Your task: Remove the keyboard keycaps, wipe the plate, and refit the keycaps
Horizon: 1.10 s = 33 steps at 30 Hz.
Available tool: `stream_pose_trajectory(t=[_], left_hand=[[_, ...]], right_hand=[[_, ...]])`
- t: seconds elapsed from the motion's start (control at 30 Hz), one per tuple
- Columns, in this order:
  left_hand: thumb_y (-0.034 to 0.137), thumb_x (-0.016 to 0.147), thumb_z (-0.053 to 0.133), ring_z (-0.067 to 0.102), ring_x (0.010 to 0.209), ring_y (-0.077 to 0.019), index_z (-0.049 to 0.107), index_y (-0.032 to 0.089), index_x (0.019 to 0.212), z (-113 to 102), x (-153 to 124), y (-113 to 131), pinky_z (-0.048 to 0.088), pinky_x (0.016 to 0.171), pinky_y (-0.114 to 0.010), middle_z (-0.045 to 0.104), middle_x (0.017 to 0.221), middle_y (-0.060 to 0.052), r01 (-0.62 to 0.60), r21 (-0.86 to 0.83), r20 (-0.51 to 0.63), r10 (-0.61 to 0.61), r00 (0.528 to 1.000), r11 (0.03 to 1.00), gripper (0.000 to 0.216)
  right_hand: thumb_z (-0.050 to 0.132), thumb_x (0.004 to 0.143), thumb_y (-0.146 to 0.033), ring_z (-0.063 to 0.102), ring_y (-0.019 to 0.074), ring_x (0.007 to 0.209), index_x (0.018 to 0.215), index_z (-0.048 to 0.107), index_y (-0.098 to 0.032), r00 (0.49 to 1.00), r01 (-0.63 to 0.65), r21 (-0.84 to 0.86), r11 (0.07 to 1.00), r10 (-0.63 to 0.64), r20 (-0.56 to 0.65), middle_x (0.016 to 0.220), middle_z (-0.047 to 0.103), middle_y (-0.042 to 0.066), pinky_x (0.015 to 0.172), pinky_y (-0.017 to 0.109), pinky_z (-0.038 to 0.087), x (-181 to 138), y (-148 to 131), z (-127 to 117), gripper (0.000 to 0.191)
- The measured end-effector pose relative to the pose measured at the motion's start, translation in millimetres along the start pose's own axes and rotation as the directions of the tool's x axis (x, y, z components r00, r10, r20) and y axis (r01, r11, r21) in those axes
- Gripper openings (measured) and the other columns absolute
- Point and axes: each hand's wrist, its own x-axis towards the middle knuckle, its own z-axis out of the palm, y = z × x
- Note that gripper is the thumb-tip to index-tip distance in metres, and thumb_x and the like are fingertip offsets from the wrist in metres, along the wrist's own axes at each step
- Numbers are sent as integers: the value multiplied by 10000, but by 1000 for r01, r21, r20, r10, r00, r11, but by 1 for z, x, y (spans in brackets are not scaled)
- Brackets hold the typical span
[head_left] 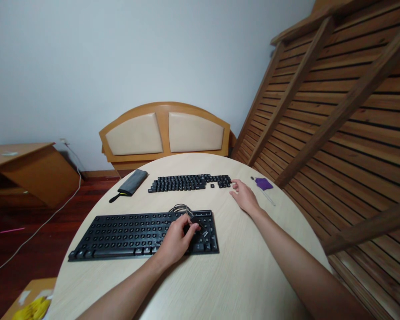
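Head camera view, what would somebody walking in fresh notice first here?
Probably the long black plastic keyboard with many keycaps missing, lying at the near left of the pale round wooden table, the left hand over its right part. Beyond it, loose black keycaps sit in keyboard-like rows, the right hand at their right end. The big brown slatted wooden panel slanting along the right side also draws the eye.

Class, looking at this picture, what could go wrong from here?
The right hand is so close to the rows of loose keycaps that a brush might disorder them. The lone keycap could be knocked astray. The left hand appears to hold a small dark object over the keyboard; a slip might scratch it.
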Motion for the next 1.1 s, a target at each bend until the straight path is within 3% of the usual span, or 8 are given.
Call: stream_pose_trajectory(t=[0.07, 0.13, 0.2, 0.3, 0.4, 0.67, 0.87, 1.1], left_hand=[[391, 968, 531, 656, 793, -227, 538, 213, 767, 0, 0, -1, 451, 751, -314, 743, 842, -46, -4, 7, -9, 4, 1000, 1000, 269], [390, 970, 530, 645, 777, -220, 542, 210, 770, 0, 0, -2, 444, 744, -308, 738, 830, -39, -14, 13, -18, 14, 1000, 1000, 270], [392, 975, 523, 631, 765, -212, 560, 203, 783, 0, 1, -2, 437, 735, -301, 729, 820, -34, -24, 20, -21, 25, 999, 999, 272], [407, 974, 526, 611, 737, -201, 592, 191, 801, -1, 1, -2, 422, 696, -287, 711, 795, -28, -31, 28, -22, 32, 999, 999, 285], [422, 974, 530, 604, 722, -197, 621, 182, 817, -1, 1, -3, 408, 658, -276, 706, 789, -30, -31, 30, -17, 32, 999, 999, 301], [373, 973, 545, 604, 699, -188, 597, 193, 823, -2, -7, 0, 407, 671, -273, 665, 756, -16, -82, 150, -21, 86, 996, 985, 240], [344, 988, 515, 590, 693, -183, 608, 194, 831, -4, -9, 3, 403, 670, -272, 649, 760, -21, -143, 222, 31, 139, 990, 965, 237], [287, 991, 512, 603, 727, -177, 653, 193, 868, -5, -6, 2, 425, 707, -274, 689, 811, -25, -178, 132, 125, 162, 979, 975, 209]], right_hand=[[643, 834, -174, 648, 209, 917, 1237, 592, -183, 998, 33, 21, 999, -33, 45, 1046, 671, 81, 841, 351, 509, -13, -17, -8, 406], [640, 865, -230, 657, 202, 934, 1138, 644, -198, 988, 92, 61, 994, -99, 121, 1053, 683, 74, 860, 337, 513, -31, -39, -20, 275], [642, 890, -305, 637, 212, 1058, 1098, 661, -216, 935, 208, 158, 965, -244, 259, 1140, 671, 75, 965, 358, 482, -53, -60, -34, 227], [781, 778, -403, 512, 246, 1287, 1222, 589, -229, 785, 298, 295, 908, -409, 465, 1344, 572, 92, 1095, 391, 405, -84, -82, -51, 513], [895, 603, -452, 338, 302, 1440, 1199, 575, -228, 716, 307, 302, 902, -428, 552, 1480, 459, 115, 1168, 435, 325, -101, -88, -52, 712], [873, 662, -378, 317, 286, 1463, 979, 602, -235, 701, 383, 300, 874, -486, 521, 1497, 476, 95, 1159, 441, 338, -104, -93, -27, 441], [890, 617, -459, 387, 279, 1431, 1031, 562, -218, 726, 361, 335, 871, -487, 485, 1490, 487, 129, 1135, 417, 383, -108, -93, -15, 580], [857, 661, -505, 365, 285, 1455, 1012, 618, -211, 707, 381, 345, 858, -511, 490, 1507, 486, 117, 1159, 406, 366, -106, -90, -13, 516]])
